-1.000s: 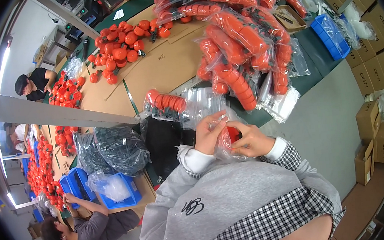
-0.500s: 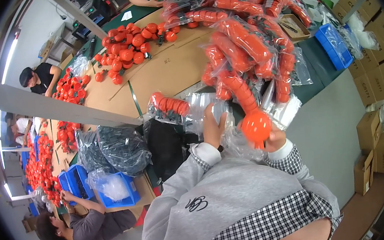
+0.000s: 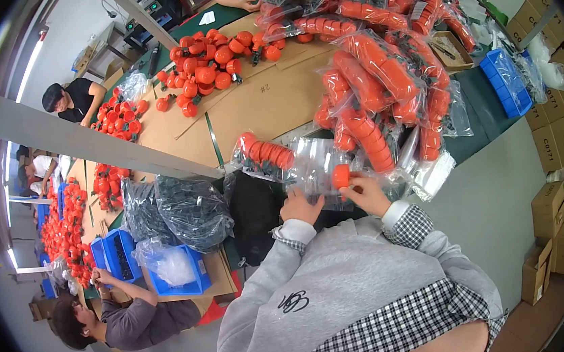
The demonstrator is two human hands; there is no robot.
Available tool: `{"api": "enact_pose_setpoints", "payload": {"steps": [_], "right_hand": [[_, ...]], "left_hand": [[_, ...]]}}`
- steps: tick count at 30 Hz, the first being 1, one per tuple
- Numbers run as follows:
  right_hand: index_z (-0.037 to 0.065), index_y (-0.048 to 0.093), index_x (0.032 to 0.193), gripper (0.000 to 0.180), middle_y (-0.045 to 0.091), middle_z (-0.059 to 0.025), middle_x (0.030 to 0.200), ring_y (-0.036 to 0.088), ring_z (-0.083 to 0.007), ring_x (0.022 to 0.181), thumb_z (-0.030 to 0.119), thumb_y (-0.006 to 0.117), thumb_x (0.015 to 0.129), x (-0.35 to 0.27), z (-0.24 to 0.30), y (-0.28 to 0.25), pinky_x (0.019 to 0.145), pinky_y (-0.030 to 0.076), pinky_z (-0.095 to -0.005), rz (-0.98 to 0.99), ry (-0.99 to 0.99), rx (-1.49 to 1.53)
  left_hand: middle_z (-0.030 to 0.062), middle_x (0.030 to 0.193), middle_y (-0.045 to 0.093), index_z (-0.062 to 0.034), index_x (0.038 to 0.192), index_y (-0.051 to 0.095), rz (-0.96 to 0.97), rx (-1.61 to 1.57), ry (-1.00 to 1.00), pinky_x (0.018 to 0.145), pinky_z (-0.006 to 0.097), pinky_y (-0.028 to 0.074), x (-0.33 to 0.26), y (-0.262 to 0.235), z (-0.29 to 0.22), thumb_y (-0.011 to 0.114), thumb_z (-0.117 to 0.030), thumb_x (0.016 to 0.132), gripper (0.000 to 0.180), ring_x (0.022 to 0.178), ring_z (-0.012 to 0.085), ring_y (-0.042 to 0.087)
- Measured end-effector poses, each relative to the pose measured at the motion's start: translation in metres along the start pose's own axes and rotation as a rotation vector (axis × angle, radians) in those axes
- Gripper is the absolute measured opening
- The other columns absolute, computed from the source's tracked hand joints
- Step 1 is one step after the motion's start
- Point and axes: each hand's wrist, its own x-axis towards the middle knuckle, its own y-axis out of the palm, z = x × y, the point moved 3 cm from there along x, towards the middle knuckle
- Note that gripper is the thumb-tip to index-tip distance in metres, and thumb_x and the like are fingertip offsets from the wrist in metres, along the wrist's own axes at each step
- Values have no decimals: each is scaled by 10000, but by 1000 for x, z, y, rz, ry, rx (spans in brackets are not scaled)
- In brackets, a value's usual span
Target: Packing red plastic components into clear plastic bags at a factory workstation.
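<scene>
My right hand (image 3: 367,195) pinches a glossy orange-red cup-shaped piece (image 3: 342,175) by its side, over the near end of a clear plastic bag (image 3: 314,166). At that bag's near edge, my left hand (image 3: 302,206) has its fingers closed on the film. Just beyond my left hand lies a bag with a row of nested orange-red pieces (image 3: 266,152). Past my right hand, a large heap of filled clear bags (image 3: 375,85) covers the table. Beside it is a stack of flat clear bags (image 3: 427,172).
Loose orange-red pieces (image 3: 206,61) lie on cardboard (image 3: 255,104). Left of me are a black bag (image 3: 255,212), dark parts in plastic (image 3: 194,211) and blue bins (image 3: 199,269). A co-worker (image 3: 133,319) sits left. Another blue bin (image 3: 507,83) and cartons (image 3: 549,204) stand right.
My right hand has brought the orange-red piece away from my body and left, to the clear bag. My left hand has drawn back to the bag's near edge. The view has shifted slightly.
</scene>
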Motion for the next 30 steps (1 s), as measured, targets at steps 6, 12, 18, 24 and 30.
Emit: {"api": "enact_pose_setpoints", "payload": {"steps": [6, 12, 18, 24, 30], "right_hand": [[36, 619, 912, 316, 606, -77, 670, 564, -158, 554, 329, 506, 872, 15, -26, 33, 502, 454, -291, 435, 217, -158], [41, 585, 983, 284, 604, -47, 765, 556, -111, 564, 289, 494, 878, 54, -28, 73, 475, 438, -258, 551, 324, 134], [17, 603, 847, 238, 595, -167, 705, 568, -267, 568, 250, 558, 839, 68, -30, 111, 534, 443, -346, 44, -41, -2], [-4, 592, 690, 268, 574, -180, 620, 560, -325, 565, 242, 642, 785, 74, -11, 105, 525, 436, -371, -64, -158, -298], [0, 580, 705, 247, 577, -195, 663, 563, -373, 630, 238, 632, 744, 70, -13, 92, 567, 445, -413, -166, -375, -248]], "left_hand": [[139, 801, 617, -34, 761, 570, 11, 82, 60, 584, 425, 500, 7, 0, 10, 549, -318, 767, 285, 679, 322, 619], [142, 772, 607, -41, 748, 572, -68, -59, 152, 563, 424, 491, -7, -15, 5, 521, -211, 772, 179, 657, 318, 607], [133, 719, 580, -43, 715, 549, -124, -227, 243, 540, 422, 471, -18, -28, 1, 536, -176, 765, 143, 632, 322, 582], [142, 720, 580, -39, 700, 520, -94, -278, 258, 526, 444, 468, -22, -27, 2, 527, -178, 769, 155, 614, 335, 575], [146, 669, 551, -24, 685, 509, -182, -395, 260, 508, 422, 442, -22, -33, -3, 554, -136, 754, 139, 575, 337, 554]]}}
